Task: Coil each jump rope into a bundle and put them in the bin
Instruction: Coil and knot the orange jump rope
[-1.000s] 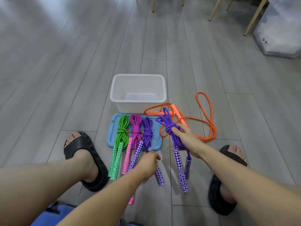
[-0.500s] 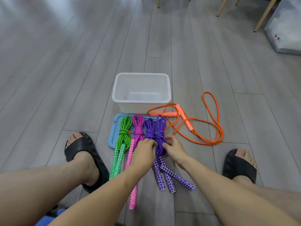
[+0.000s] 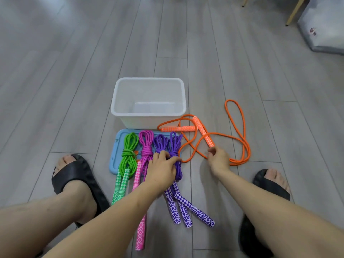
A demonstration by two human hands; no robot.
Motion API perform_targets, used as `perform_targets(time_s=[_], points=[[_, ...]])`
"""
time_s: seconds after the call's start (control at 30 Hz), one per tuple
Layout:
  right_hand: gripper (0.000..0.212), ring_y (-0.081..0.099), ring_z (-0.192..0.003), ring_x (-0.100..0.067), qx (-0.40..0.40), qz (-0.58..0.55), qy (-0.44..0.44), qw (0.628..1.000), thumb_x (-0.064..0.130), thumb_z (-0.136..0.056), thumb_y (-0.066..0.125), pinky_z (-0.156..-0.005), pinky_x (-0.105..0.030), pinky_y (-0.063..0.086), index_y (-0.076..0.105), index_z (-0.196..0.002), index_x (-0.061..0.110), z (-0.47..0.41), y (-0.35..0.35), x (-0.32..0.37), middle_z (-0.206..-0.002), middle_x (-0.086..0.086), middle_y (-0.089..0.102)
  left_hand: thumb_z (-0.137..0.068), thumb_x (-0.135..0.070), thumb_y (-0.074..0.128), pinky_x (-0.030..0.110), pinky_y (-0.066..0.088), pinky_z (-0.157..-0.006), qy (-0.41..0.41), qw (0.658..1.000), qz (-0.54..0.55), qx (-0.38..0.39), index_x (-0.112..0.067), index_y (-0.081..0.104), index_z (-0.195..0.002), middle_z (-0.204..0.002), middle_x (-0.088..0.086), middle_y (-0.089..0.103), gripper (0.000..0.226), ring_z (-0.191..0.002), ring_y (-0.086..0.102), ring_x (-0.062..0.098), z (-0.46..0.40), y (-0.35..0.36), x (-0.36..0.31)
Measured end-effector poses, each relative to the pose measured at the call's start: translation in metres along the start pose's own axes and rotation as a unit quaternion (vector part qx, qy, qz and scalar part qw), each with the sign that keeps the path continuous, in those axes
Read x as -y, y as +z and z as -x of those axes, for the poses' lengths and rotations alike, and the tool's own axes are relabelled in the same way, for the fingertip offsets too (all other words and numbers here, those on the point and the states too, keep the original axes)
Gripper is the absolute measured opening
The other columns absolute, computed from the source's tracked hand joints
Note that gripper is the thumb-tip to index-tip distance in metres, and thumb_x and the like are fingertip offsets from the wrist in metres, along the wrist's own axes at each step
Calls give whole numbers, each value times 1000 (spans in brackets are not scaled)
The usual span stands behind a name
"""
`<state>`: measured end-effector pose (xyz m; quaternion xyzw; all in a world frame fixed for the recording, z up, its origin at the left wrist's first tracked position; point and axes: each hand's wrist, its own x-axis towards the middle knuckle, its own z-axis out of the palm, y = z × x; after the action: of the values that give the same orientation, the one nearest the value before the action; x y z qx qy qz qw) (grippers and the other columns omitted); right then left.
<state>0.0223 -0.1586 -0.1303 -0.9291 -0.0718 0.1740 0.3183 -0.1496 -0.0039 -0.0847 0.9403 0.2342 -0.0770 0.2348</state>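
A white bin (image 3: 119, 94) stands empty on the floor. In front of it, a green bundle (image 3: 130, 146), a pink bundle (image 3: 146, 144) and two purple bundles (image 3: 160, 143) (image 3: 176, 140) lie side by side, coils on a blue lid (image 3: 116, 155) and handles toward me. My left hand (image 3: 162, 169) rests on the purple bundles with its fingers draped over their wraps. An uncoiled orange jump rope (image 3: 242, 142) sprawls right of the bin. My right hand (image 3: 218, 159) pinches the near end of one orange handle (image 3: 202, 131).
My feet in black sandals sit at the left (image 3: 74, 175) and the right (image 3: 270, 183) of the ropes. A wooden chair leg (image 3: 294, 12) and a translucent container (image 3: 325, 25) are far off at the top right. Grey plank floor lies all around.
My right hand laid the second purple bundle beside the first, let go and moved right to the orange handle. My left hand shifted onto the purple bundles.
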Motion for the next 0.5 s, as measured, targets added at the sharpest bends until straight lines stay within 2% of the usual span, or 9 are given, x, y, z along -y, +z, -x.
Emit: perform_targets(time_s=[0.13,0.23,0.3,0.37,0.5], points=[[16,62,-103,-39,-26,39,-4,999,4,-88,64,-91,-39,47,71,-102,7,-17,-1,-11,-106,-19,67,-103,-30,45,38,36,-88,-24,999,13,-32,-40,59,-129,-113,-4,45,31,-108,40,21,-5,4,-4],[19,58,-104,-38,-58,66,-71,994,11,-91,67,-89,-44,48,67,-109,7,-15,6,-2,-107,-18,62,-103,-35,49,36,35,-87,-51,997,23,-58,-32,62,-119,-109,-3,47,21,-108,42,21,-11,5,-13],[33,55,-110,-38,-55,80,-84,992,16,-91,69,-93,-46,48,64,-122,8,-17,10,4,-114,-19,59,-101,-40,52,37,36,-89,-57,996,15,-64,-29,59,-114,-110,-2,48,18,-108,44,22,-17,7,-16],[46,51,-118,-38,-24,98,-57,993,22,-93,69,-101,-46,44,58,-136,10,-21,10,3,-123,-19,57,-99,-44,54,39,38,-92,-67,996,8,-65,-28,57,-113,-113,-1,50,21,-111,45,23,-23,7,-17],[39,53,-117,-39,14,185,-54,981,31,-94,69,-97,-45,45,60,-124,9,-28,0,-16,-122,-18,62,-96,-48,58,44,41,-96,-87,995,-10,-48,-28,56,-114,-119,2,51,27,-117,45,27,-32,7,-17]])
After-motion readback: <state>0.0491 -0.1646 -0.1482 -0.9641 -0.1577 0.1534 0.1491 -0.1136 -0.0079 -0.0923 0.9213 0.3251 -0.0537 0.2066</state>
